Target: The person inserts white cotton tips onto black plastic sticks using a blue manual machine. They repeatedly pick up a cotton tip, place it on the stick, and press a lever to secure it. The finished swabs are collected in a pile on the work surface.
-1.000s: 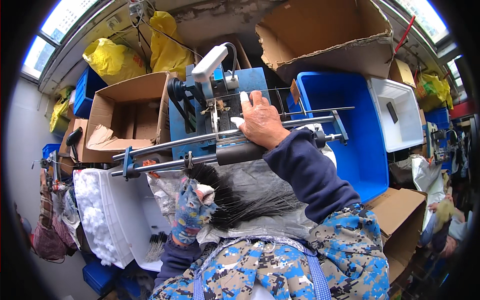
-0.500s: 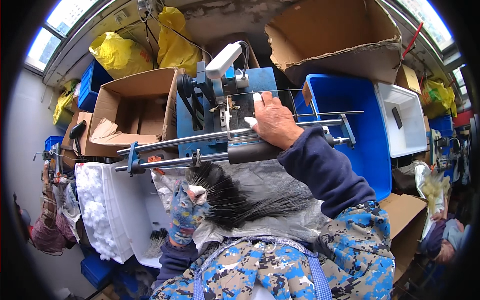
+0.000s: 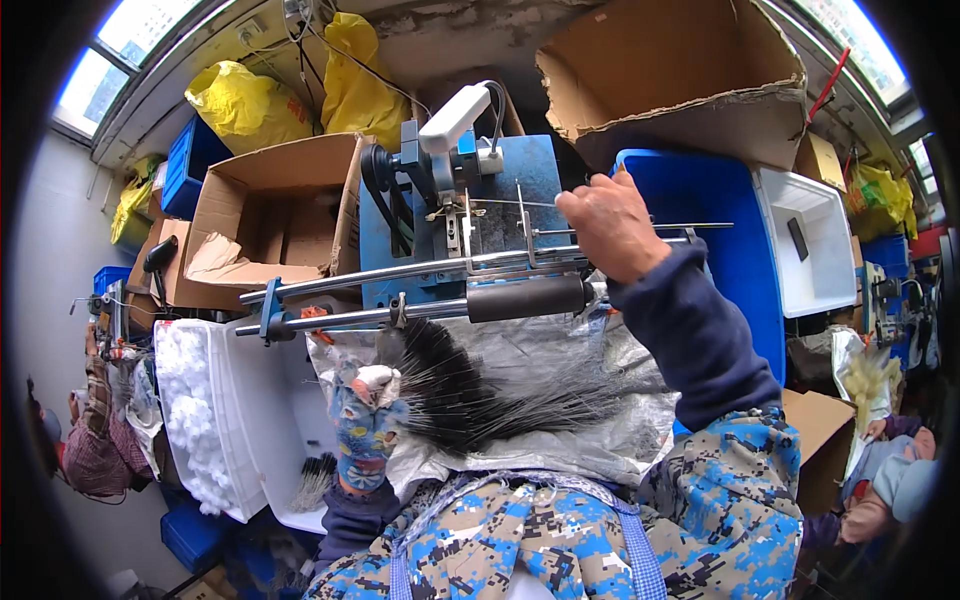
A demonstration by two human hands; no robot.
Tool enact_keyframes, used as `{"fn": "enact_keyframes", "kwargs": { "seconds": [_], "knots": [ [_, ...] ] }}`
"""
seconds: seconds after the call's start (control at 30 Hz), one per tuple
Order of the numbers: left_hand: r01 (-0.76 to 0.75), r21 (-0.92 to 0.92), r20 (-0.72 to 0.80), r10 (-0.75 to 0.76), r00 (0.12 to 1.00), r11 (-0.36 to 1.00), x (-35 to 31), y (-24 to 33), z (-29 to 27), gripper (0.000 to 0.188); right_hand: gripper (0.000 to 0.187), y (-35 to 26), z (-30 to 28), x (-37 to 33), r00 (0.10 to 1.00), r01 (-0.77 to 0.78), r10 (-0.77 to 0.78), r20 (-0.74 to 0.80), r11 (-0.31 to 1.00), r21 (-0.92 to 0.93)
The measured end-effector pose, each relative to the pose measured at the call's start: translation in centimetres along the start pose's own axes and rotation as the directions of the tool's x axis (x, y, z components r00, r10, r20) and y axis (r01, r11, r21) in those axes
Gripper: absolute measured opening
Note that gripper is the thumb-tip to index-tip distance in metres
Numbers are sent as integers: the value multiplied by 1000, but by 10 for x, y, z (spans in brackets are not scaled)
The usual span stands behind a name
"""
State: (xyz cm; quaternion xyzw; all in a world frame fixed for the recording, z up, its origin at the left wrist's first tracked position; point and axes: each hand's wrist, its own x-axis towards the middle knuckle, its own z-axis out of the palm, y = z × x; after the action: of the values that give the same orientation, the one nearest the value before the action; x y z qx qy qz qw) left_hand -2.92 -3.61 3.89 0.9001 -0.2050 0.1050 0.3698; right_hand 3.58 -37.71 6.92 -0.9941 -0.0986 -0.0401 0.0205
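My left hand (image 3: 368, 405), in a patterned glove with white wrapping on a fingertip, is closed at the left edge of a heap of thin wire stems with black ends (image 3: 450, 385). What it holds, if anything, is hidden. The heap lies on a silvery-white sheet (image 3: 600, 365) across my lap. My right hand (image 3: 618, 222) is raised over the right side of a blue bench machine (image 3: 520, 165), fingers curled in a pinch. A thin metal wire (image 3: 512, 202) runs from the machine's clamp to its fingertips. Below it lie steel rails with a black roller (image 3: 528, 299).
A white bin (image 3: 285, 440) with white fluff beside it stands left. An open cardboard box (image 3: 270, 215) is behind it. On the right are a large blue bin (image 3: 735, 260) and a white tray (image 3: 805, 240). Other people sit at both far sides.
My right hand has moved right, off the machine's plate, and its fingers have curled in. An upright rod and bracket now show there. My left hand has shifted slightly left.
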Motion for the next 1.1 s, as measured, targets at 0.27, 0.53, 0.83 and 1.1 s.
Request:
{"fn": "enact_keyframes", "kwargs": {
  "seconds": [0.27, 0.53, 0.83, 1.1],
  "knots": [
    [63, -312, 200, 1, 980, 948, 15, 25, 27, 17, 22, -98, -2, -67, 952, 296, -75, -295, 459, 838],
    [-60, -33, 380, 68, 923, 998, 6, -4, 26, 35, 16, -56, -66, -40, 972, 116, 224, -74, -180, 977],
    [-159, 310, 493, -16, 870, 937, -4, -55, 31, 38, 14, -33, 47, 64, 981, -136, 152, -119, 981, 136],
    [-150, 229, 432, 38, 901, 962, 0, -52, 22, 26, 14, -37, 55, 64, 978, -156, 171, -124, 981, 115]
  ]
}}
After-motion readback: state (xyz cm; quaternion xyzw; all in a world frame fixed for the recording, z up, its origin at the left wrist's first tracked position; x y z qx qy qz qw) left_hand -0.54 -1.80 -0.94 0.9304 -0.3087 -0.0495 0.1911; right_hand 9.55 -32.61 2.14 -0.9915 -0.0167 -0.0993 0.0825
